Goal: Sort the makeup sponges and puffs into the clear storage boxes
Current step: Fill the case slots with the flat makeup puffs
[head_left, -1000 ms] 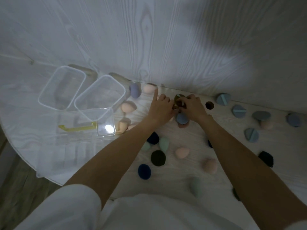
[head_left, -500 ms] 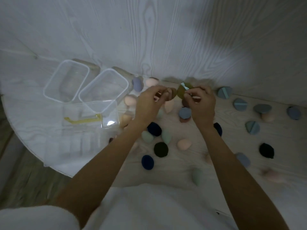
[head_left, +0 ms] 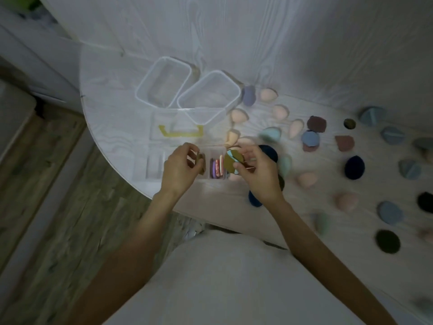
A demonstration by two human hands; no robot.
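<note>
the left hand point(head_left: 180, 171) covers most of the brown puff point(head_left: 201, 163) it pinches, so its shape can't be told. the right hand point(head_left: 259, 173) hides part of the navy puff point(head_left: 269, 152) behind it and another dark blue puff point(head_left: 254, 200) under its wrist. far right of the hands, a blurred sponge point(head_left: 425, 146) runs off the edge.

A pale wood-grain table point(head_left: 112, 127) with a rounded left edge butts against a matching wood-grain wall point(head_left: 257, 38); grey-brown plank floor point(head_left: 46, 207) lies beyond that edge; white furniture point(head_left: 28, 66) stands at the upper left; a white garment point(head_left: 222, 277) fills the bottom.
</note>
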